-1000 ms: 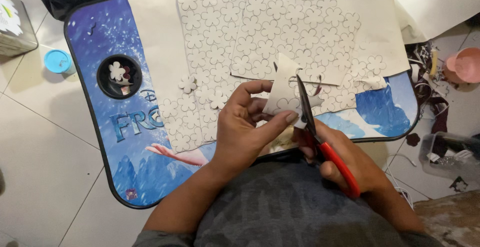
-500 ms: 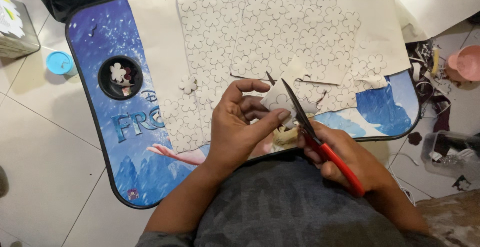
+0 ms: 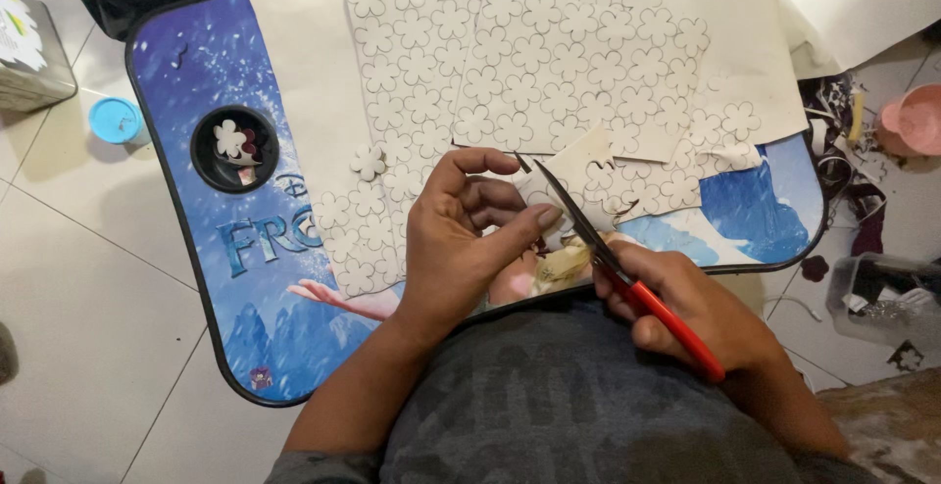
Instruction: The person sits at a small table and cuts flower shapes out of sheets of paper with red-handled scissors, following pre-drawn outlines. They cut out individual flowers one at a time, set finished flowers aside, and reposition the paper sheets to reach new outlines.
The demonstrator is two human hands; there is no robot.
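Now the right hand [image 3: 701, 313] grips the red scissors [image 3: 627, 283] with blades lower than before, at the paper piece [image 3: 578, 166] pinched in the left hand [image 3: 461, 239] above the table [image 3: 196, 82]. Fingers hide the cut.

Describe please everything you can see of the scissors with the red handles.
The scissors have slim dark metal blades and glossy red handles that look plastic. The right hand grips the handles, which reach toward the person's body. The blades point up and left over the blue lap table, nearly closed, their tips at a small white paper piece pinched by the left hand.
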